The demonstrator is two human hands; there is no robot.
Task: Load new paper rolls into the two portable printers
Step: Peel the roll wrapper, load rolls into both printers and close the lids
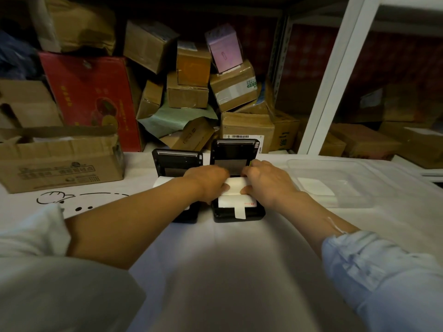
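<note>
Two black portable printers stand side by side on the white table, both with their lids raised. The left printer (177,161) has white paper showing at its left side and is partly hidden by my left forearm. In the right printer (236,214) lies a white paper roll (236,186), with a paper strip hanging over the front edge. My left hand (208,179) and my right hand (266,179) both grip this roll from either side, inside the open compartment.
A clear plastic tray (335,168) with white paper in it sits to the right. An open cardboard box (60,161) stands at the left. Stacked cartons (191,92) fill the back, and a white shelf post (335,75) rises at the right.
</note>
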